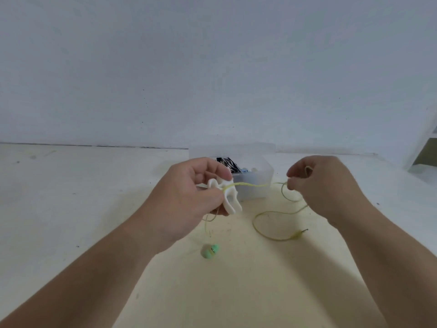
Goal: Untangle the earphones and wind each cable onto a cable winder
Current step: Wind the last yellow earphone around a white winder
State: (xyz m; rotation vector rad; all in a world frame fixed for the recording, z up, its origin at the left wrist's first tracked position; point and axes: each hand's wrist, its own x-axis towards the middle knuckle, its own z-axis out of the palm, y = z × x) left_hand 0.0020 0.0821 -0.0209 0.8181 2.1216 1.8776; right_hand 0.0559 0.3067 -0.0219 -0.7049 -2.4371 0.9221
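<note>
**Hands, winder and cable over the surface**

The left hand (189, 192) grips the winder (230, 200) left of centre. The right hand (324, 185), apart to its right, pinches the cable (267, 213). The cable runs from the winder across to the right hand, then loops down before it and ends in the plug (301, 233) on the surface (71, 209). The earbuds (209, 250) are below the left hand, nearer the person. The box (255, 185) stands behind both hands, before the wall (212, 67).
</note>
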